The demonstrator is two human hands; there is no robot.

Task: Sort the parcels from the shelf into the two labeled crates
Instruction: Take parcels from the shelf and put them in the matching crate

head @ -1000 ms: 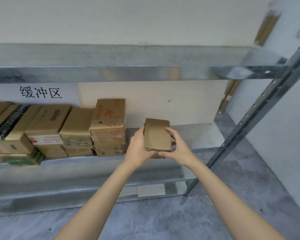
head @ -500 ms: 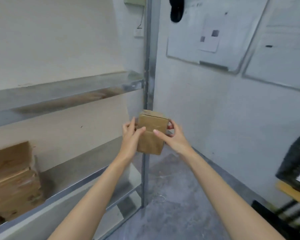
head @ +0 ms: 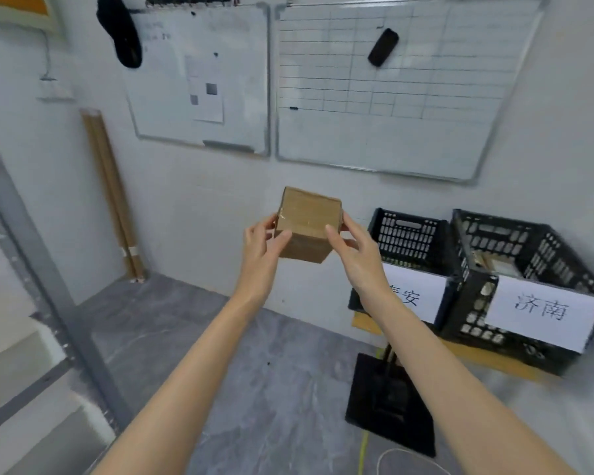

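Having swung away from the shelf, now faces a white wall with two whiteboards (head: 384, 97) at twelve o'clock. Holds one small brown cardboard parcel (head: 306, 228) up at dead centre, clear of every surface. Grips it from both sides: left hand (head: 263, 241) at the box's nine o'clock, thumb on the near face and fingers curled round the far side; right hand (head: 354, 252) at three o'clock, thumb and fingers set likewise. Shows only the shelf upright (head: 31, 269) at the nine o'clock edge, with no shelved boxes in sight any more. Brings into view, at three to four o'clock, the left crate (head: 408, 234) and right crate (head: 504, 224), black, slatted, side by side on a wooden board (head: 477, 354), each with a white paper label in Chinese characters. Hides part of the left label behind the right forearm. Reads as pick done, carry under way. Leaves the choice of crate open: no address legible on the box.
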